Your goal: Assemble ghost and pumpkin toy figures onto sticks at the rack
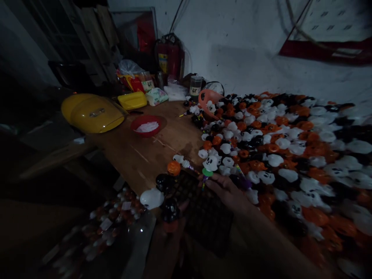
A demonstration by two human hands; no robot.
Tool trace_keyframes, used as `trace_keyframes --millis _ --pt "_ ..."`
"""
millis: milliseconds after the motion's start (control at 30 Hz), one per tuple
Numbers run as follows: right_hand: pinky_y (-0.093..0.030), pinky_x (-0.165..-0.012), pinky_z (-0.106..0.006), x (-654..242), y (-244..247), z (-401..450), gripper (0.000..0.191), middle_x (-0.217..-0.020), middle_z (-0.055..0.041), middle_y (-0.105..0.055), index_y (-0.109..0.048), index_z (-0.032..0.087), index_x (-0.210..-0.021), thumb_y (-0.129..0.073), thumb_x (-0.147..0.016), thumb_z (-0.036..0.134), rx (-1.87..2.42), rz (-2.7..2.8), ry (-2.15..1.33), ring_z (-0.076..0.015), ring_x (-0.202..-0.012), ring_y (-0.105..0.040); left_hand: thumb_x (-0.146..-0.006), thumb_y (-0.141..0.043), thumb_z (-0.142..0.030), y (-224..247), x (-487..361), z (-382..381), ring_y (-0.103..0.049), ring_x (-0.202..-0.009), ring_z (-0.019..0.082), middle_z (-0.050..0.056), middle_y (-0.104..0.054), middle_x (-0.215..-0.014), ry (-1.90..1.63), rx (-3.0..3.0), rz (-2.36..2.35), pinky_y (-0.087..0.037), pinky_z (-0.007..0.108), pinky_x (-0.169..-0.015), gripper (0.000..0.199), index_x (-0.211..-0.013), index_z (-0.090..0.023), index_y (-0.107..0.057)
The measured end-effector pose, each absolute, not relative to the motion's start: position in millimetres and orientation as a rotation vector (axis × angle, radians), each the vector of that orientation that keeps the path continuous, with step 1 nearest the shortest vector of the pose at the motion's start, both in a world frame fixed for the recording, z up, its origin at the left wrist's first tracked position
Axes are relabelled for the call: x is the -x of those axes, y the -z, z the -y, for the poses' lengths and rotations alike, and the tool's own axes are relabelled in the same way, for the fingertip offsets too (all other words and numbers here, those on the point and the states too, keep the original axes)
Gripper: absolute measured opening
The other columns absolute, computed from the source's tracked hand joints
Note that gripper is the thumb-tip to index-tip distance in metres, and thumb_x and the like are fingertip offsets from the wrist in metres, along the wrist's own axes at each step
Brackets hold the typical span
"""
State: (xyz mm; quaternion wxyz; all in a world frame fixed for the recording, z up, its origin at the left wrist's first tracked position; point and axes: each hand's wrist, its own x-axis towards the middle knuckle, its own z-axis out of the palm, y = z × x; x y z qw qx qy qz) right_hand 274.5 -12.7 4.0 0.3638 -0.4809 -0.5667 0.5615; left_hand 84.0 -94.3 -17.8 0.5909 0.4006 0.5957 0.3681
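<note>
My right hand (225, 190) pinches a short, colorful stick topped by a white ghost head (210, 163) with a green collar (207, 173). Low in the head view, my left hand (170, 240) is closed around a black figure (170, 210) with an orange-red base. Beside it are a white ghost head (151, 198), a black head (163, 182) and an orange pumpkin head (173, 168); whether the left hand also holds these, I cannot tell. A white piece on a patterned stick (186, 163) lies just past them. Under both hands is a dark gridded tray (207, 217).
A large pile of white, orange and black heads (270, 143) covers the right side, with a pink basket (209, 101) tipped at its edge. On the wooden table (171, 131) stands a red bowl (146, 126). A yellow scoop-shaped container (93, 113) sits left; bagged heads (107, 224) lie lower left.
</note>
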Motion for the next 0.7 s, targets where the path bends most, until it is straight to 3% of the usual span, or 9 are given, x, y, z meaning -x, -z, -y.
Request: trace_keyframes --millis 167,400,533,700 --pt "-0.045 -0.072 -0.028 -268 -4 15 0.028 -0.082 -0.0019 -0.066 -0.067 0.016 -0.088 -0.053 -0.088 0.041 1.388 1.673 -1.159 -0.0174 -0.078 -0.059 -0.083 -0.054 -0.052 13 -79 93 -0.041 -0.028 0.009 0.0 -0.06 -0.045 -0.817 -0.926 -1.38 -0.027 0.018 -0.03 0.063 -0.133 -0.014 -0.052" --pt "-0.047 -0.074 -0.03 -249 -5 -7 0.021 -0.08 -0.0034 -0.067 -0.067 0.017 -0.086 -0.054 -0.086 0.033 1.301 1.825 -0.716 -0.0202 -0.08 -0.062 -0.086 -0.05 -0.048 15 -77 94 -0.038 -0.028 0.007 -0.001 -0.058 -0.043 -0.82 -0.906 -1.288 -0.025 0.014 -0.03 0.058 -0.134 -0.015 -0.051" --pt "-0.048 -0.067 -0.028 -234 10 -33 0.021 -0.073 -0.0015 -0.068 -0.069 0.017 -0.078 -0.059 -0.082 0.035 1.321 1.68 -0.77 -0.0182 -0.071 -0.062 -0.085 -0.051 -0.049 13 -79 95 -0.037 -0.028 0.006 -0.001 -0.057 -0.044 -0.84 -0.879 -1.277 -0.023 0.014 -0.03 0.06 -0.134 -0.015 -0.05" --pt "-0.048 -0.07 -0.026 -221 26 -44 0.018 -0.077 0.0016 -0.071 -0.073 0.019 -0.085 -0.06 -0.08 0.031 1.292 1.655 -0.821 -0.018 -0.076 -0.064 -0.082 -0.053 -0.051 8 -83 96 -0.037 -0.027 0.007 -0.002 -0.056 -0.042 -0.844 -0.894 -1.336 -0.025 0.015 -0.028 0.062 -0.132 -0.014 -0.052"
